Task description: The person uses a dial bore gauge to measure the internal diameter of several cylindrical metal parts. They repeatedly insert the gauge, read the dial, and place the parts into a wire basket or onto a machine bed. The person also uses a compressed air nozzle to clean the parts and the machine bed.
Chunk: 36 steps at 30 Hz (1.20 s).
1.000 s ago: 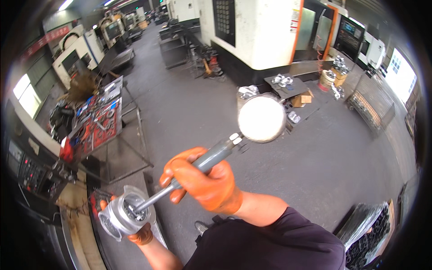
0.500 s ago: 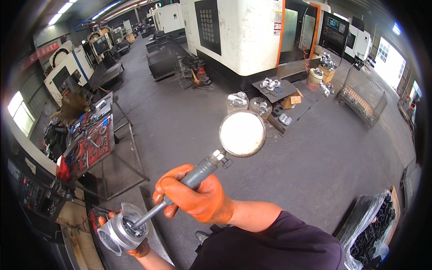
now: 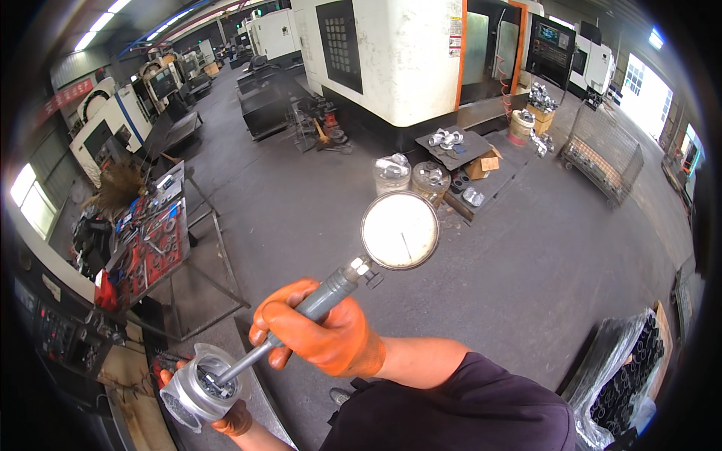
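Observation:
My right hand (image 3: 320, 331), in an orange glove, is closed around the grey handle of a dial bore gauge (image 3: 329, 292). The gauge's round white dial (image 3: 398, 229) is at the upper right end, with a dark needle showing on its face. Its thin metal stem slants down to the left, and the tip sits inside the bore of a silvery machined metal housing (image 3: 197, 397). My left hand (image 3: 235, 421), gloved in orange too, grips that housing from beneath and behind. The housing hides most of the left fingers.
At left stands a tool table (image 3: 154, 248) with wrenches on red cloth. A machine control panel (image 3: 64, 323) is at the lower left. Ahead, a large white machine (image 3: 406, 60) has buckets of metal parts (image 3: 392, 174) before it. A wire cage (image 3: 605, 154) and a plastic-lined crate (image 3: 602, 376) are at right.
The gauge's dial has shifted slightly left and down, and its needle now shows where glare covered the face. The housing and both hands have barely moved.

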Each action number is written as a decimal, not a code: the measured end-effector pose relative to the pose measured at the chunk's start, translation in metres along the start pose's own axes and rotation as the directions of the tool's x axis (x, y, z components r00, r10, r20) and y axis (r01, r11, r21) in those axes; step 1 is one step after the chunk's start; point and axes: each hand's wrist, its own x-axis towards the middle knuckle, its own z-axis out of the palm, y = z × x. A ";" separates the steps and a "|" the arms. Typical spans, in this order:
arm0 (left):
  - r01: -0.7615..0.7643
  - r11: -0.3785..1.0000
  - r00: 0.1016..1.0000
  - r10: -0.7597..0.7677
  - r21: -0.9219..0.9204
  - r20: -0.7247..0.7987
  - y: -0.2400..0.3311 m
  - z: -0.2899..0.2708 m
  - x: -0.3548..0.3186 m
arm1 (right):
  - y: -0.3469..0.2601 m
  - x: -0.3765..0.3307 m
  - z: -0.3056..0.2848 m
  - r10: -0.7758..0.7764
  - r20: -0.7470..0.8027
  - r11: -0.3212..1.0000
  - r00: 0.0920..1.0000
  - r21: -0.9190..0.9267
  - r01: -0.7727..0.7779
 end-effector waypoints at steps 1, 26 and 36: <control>0.003 1.000 1.000 -0.003 -0.005 -0.016 -0.001 -0.001 0.000 | -0.003 0.000 0.002 0.046 -0.022 0.998 0.999 0.040 -0.045; -0.037 0.997 0.999 0.037 0.062 -0.010 0.007 -0.012 -0.001 | -0.002 -0.007 0.010 0.049 -0.019 0.987 0.999 0.153 -0.045; -0.049 0.997 0.999 0.050 0.066 -0.008 0.002 -0.023 0.000 | -0.002 -0.007 0.007 0.050 -0.010 0.979 0.999 0.200 -0.047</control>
